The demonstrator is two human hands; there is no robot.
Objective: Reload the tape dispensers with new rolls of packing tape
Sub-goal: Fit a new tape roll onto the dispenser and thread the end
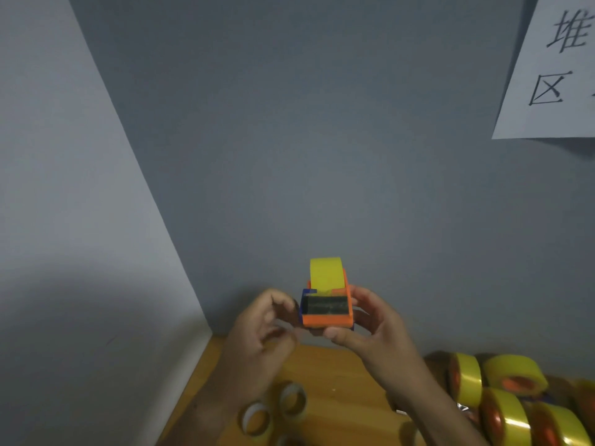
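Above the wooden table [338, 397], the right hand [373, 326] grips an orange tape dispenser [326, 312] holding a yellow tape roll [325, 273]. The left hand [267, 329], fingers curled, seems to pinch something at the dispenser's left edge. Loaded dispensers [502, 400] lie right; empty cores [273, 410] lie below.

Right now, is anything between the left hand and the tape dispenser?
Nothing visible. The left hand hangs just left of the tape dispenser, which the right hand holds up, yellow roll loaded.
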